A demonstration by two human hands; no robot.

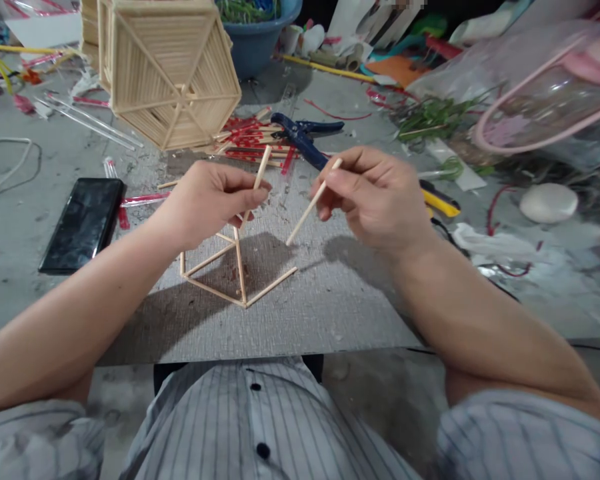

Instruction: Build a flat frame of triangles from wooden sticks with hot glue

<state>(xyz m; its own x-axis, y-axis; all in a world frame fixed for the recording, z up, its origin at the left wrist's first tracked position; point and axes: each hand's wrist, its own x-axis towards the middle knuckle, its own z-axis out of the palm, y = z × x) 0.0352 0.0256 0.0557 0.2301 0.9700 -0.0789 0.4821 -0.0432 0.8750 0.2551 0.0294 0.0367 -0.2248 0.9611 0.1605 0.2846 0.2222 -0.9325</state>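
My left hand (203, 200) is closed in a pinch around a thin wooden stick (263, 167), which tilts upward between thumb and fingers. Another wooden stick (306, 217) slants down and to the left from the pinched fingers of my right hand (380, 193). The two sticks are apart. Below my left hand, a small frame of joined wooden sticks (215, 291) lies on the table, its far part hidden by that hand. One stick (273, 287) reaches out from the frame's near corner with its right end free.
A hexagonal stick-built piece (145, 87) stands behind my left hand. Red-tipped sticks (245, 137) and dark blue pliers (300, 137) lie beyond my hands. A black phone (83, 223) is at left, a yellow cutter (440, 200) at right. A blue basin (257, 47) stands behind.
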